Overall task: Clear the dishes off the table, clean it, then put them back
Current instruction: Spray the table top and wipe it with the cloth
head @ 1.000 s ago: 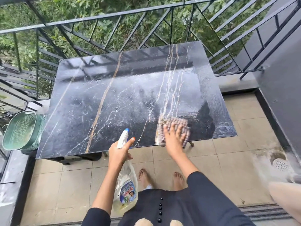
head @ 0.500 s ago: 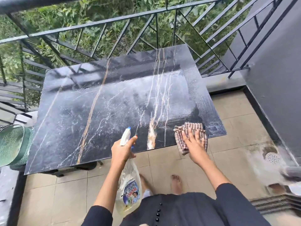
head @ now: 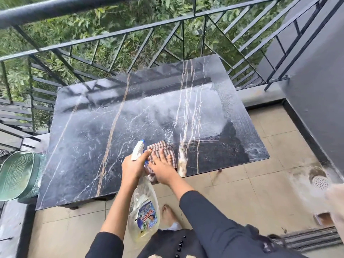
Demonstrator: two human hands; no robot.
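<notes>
The right hand (head: 163, 167) lies flat with fingers spread, pressing a checked cloth (head: 162, 147) onto the wet bench (head: 89, 146) close to its 6 o'clock edge. Its grip is open, so only downward pressure keeps the cloth under it. The left hand (head: 135, 168) has its grip closed round the neck of a spray bottle (head: 144, 218), which hangs below the bench edge just beside the cloth, at the cloth's 8 o'clock. The two hands almost touch, so a wipe toward 9 o'clock would likely bump the bottle or snag the cloth on the nozzle. A stroke pulled toward 6 o'clock could drag the cloth off the edge onto the floor tiles (head: 232, 185). Liquid pushed over that edge would land near the bare foot (head: 168, 214), and wet tile there looks like a slipping risk. A cloudy film lies over the middle of the bench and out toward 12 and 3 o'clock. Left to dry, it would probably streak. No dishes are in view, and I cannot tell whether the green basket (head: 16, 175), off the bench's 9 o'clock side, holds them. Setting them back on a wet top would trap that film underneath.
</notes>
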